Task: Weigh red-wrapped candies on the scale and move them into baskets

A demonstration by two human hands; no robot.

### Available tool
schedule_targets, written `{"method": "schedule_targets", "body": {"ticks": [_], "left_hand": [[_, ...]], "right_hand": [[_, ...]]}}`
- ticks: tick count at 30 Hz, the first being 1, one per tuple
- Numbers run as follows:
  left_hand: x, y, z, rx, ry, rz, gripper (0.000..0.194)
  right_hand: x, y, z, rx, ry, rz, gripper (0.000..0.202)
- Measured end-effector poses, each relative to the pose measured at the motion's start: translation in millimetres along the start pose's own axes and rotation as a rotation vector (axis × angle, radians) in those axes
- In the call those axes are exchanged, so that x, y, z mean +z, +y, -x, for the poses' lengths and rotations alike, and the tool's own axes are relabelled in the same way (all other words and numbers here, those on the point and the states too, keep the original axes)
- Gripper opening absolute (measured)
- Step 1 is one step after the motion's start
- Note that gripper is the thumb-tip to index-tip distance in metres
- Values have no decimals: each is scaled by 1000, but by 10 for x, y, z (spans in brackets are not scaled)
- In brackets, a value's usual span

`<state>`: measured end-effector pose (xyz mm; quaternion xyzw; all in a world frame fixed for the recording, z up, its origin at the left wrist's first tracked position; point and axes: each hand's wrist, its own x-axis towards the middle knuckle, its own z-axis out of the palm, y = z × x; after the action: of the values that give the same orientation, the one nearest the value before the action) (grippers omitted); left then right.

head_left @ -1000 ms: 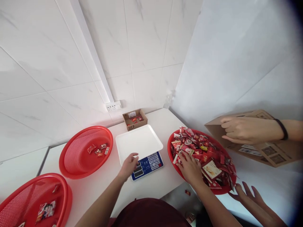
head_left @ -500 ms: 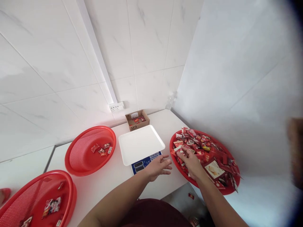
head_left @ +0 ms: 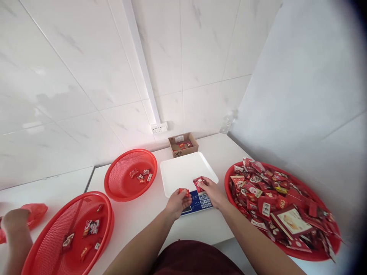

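Observation:
My left hand (head_left: 174, 204) pinches a small red candy packet (head_left: 183, 191) in front of the scale's tray. A larger red snack packet (head_left: 198, 184) is between the fingers of my right hand (head_left: 212, 192), over the near right part of the white tray (head_left: 186, 170). That tray sits on a scale with a blue keypad (head_left: 200, 201), partly hidden by my hands. To the right, a red basket (head_left: 228, 187) is heaped with many red packets and a flat pack (head_left: 292, 222) with a pale picture.
A small cardboard box (head_left: 186, 151) with red packets stands behind the tray. On the left are two red mesh baskets (head_left: 114, 177), (head_left: 43, 240) with a few packets each. Another person's hand (head_left: 17, 221) is by a red plastic bag (head_left: 36, 214) at far left.
My right hand has moved left from the heaped basket to the tray, carrying a red packet. My left hand has closed on a small packet. The view has shifted left.

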<state>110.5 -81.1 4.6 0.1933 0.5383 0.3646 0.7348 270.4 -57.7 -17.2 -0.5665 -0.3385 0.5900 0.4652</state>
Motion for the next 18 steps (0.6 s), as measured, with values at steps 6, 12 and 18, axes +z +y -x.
{"method": "schedule_targets", "body": {"ticks": [6,12,18], "left_hand": [[-429,84,171,16,104,30,9],[-776,-5,416,-31,154,107,7],[-773,-20,539,-65,168,96,8]], "right_hand": [[48,19,-269,-136,29,326,66],[-633,168,104,-415,185,678,42],[-1581,-42,718,-515,604,1037,37]]}}
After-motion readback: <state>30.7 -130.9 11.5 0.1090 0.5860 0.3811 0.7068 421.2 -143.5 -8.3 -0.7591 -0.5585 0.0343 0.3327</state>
